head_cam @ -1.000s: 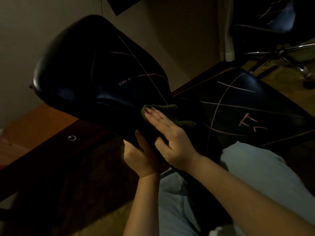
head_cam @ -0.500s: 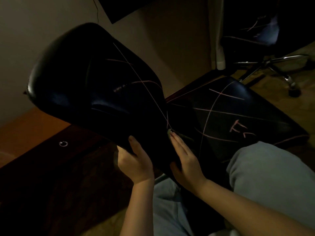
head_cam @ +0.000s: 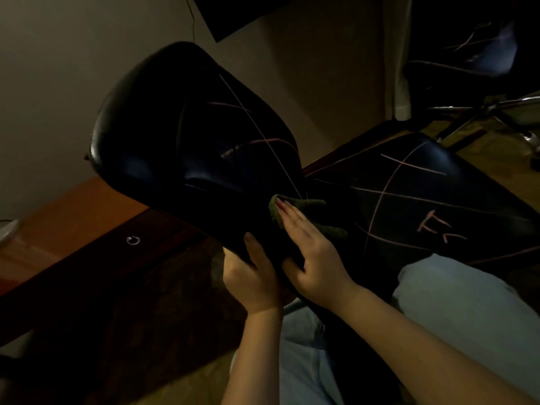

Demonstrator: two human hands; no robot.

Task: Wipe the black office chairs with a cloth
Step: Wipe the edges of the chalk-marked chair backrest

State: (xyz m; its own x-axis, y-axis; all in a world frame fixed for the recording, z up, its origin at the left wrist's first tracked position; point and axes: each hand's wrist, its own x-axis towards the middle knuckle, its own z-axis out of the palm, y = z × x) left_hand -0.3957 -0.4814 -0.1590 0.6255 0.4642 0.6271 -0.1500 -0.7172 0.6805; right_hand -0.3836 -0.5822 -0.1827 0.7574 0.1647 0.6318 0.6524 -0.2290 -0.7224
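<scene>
A black office chair point(head_cam: 190, 135), streaked with pink lines point(head_cam: 415, 165), is gripped at the lower backrest edge by the left hand point(head_cam: 251, 276), thumb in front. A dark green cloth point(head_cam: 311, 210) is pressed where backrest meets seat under the right hand point(head_cam: 315, 258), whose fingers are held straight and flat.

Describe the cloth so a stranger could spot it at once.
Find the black chair filling the middle of the view and follow its back down to the seat. There the right hand presses flat on the cloth. It alone is dull green against glossy black.
</scene>
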